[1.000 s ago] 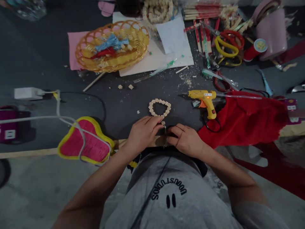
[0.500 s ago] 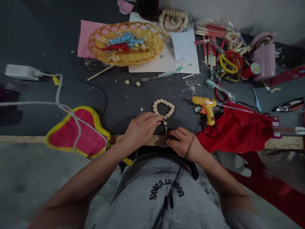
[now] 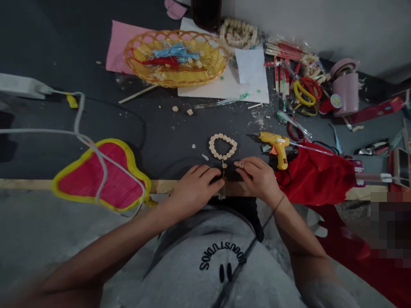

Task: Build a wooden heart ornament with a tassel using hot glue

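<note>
A ring of pale wooden beads lies on the dark tabletop, with a small bead cluster joined below it. From that cluster a pale tassel runs down over the table's front edge. My left hand is at the tassel's upper part, its thumb and forefinger closed on it; the exact contact is partly hidden. Just right of the bead cluster, my right hand pinches a small pale bead between thumb and fingertips, apart from the ring.
A yellow glue gun lies right of the ring, beside red cloth. Behind are a wicker basket, scissors and a pink cup. A grey cable crosses the yellow-edged pink piece at left.
My right hand has moved up from the tassel to beside the bead cluster, with a small bead in its fingertips. My left hand has shifted down from the ring to the tassel.
</note>
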{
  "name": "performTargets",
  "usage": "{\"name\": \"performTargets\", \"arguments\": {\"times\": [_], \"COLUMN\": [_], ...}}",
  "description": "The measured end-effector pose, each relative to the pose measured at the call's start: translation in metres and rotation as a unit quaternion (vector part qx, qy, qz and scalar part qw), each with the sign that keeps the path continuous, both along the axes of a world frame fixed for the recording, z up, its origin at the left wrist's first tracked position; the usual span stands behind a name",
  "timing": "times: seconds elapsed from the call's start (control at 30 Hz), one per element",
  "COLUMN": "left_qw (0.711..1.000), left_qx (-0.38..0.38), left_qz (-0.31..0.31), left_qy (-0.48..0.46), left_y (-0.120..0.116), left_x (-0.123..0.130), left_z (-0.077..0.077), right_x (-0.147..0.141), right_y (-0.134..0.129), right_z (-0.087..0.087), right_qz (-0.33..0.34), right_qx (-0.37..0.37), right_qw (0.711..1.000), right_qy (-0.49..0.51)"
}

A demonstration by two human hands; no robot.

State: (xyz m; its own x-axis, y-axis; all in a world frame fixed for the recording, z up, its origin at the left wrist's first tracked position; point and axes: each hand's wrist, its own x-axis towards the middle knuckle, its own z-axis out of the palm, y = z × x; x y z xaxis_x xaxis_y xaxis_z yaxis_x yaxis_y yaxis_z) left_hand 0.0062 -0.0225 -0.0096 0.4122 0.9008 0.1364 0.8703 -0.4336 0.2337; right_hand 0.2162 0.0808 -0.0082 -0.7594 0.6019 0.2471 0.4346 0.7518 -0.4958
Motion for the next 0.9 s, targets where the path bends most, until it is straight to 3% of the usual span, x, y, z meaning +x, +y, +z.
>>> {"name": "performTargets", "arguments": {"times": [0.3,0.63,0.9], "left_qw": [0.999,0.998,0.997], "left_qx": [-0.017,-0.024,-0.037], "left_qz": [-0.012,-0.020,-0.038], "left_qy": [-0.033,-0.053,-0.057], "left_y": [-0.010,-0.012,-0.013], "left_x": [0.000,0.003,0.000], "left_z": [0.000,0.001,0.007], "right_x": [-0.022,-0.023,-0.021], "right_y": [-0.002,0.001,0.000], "right_z": [-0.010,-0.010,-0.017], "right_qz": [-0.006,-0.006,-0.014], "right_qx": [-0.043,-0.009,-0.015], "right_qw": [0.999,0.999,1.000], "right_qy": [-0.028,-0.053,0.000]}}
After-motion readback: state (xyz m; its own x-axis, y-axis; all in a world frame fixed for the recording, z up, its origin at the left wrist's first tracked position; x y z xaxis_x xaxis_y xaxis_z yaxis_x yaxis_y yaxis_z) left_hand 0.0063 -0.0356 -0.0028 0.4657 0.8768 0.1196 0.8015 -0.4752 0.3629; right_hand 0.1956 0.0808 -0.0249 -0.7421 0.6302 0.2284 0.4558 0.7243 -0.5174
